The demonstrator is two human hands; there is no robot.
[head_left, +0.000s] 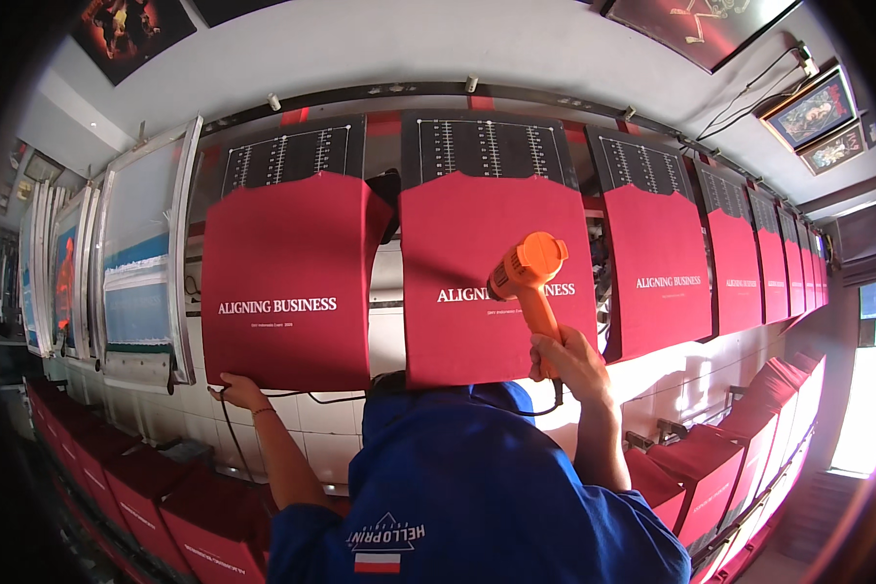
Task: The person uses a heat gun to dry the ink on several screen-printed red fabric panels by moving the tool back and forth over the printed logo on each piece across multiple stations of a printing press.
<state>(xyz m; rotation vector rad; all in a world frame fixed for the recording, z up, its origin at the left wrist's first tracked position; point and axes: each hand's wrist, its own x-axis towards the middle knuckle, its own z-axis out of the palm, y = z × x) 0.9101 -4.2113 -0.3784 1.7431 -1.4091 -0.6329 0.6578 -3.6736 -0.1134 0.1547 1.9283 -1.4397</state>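
My right hand (576, 362) is wrapped round the handle of an orange heat gun (533, 292). The heat gun is over a red T-shirt (457, 234) with white printed lettering, stretched on a dark board, and it covers part of the print. At the lower left corner of another red T-shirt (282, 234), my left hand (243, 392) has its fingers curled with a black power cord (336, 398) running through them. This cord hangs down on one side and runs right toward my body on the other. The left fingertips are near or touching the shirt's lower edge.
Dark boards with white ruler marks (487, 146) hold more red shirts (657, 273) in a row to the right. Framed printing screens (146, 263) stand on the left. Behind me runs another row of shirts (701, 477). Pale floor tiles (307, 428) show between rows.
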